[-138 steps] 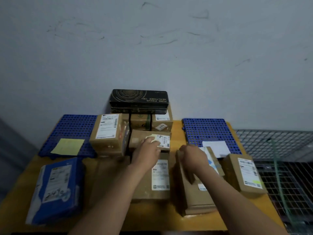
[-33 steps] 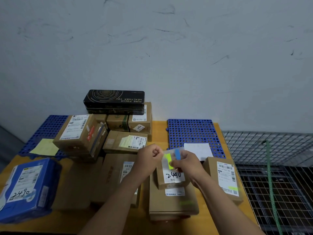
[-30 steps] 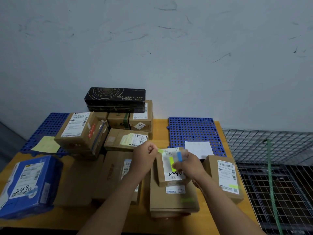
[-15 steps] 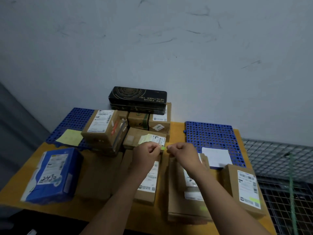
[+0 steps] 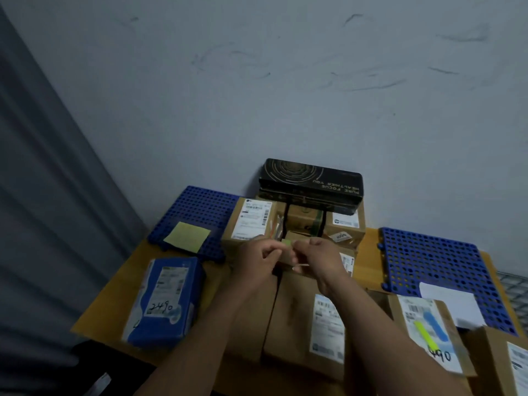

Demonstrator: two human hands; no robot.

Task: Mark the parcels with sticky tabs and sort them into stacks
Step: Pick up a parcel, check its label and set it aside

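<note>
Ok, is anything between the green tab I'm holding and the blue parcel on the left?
Nothing visible. The left hand and right hand pinch the green tab over brown parcels; the blue parcel lies uncovered.

You face a pale grey-blue wall [image 5: 285,81] that fills most of the view, its plain surface marked with dark scuffs and smears, and a yellow-orange wooden table [image 5: 120,292] stands pushed up against its foot. To your left a darker grey ribbed surface [image 5: 43,195], curtain or panel, you cannot tell which, slants down past the table's corner to a floor area [image 5: 85,367] too dark to make out. At your far right a strip of wire mesh [image 5: 513,290] shows beyond the table's edge, and the light on all of it is dim, even and cool.
</note>
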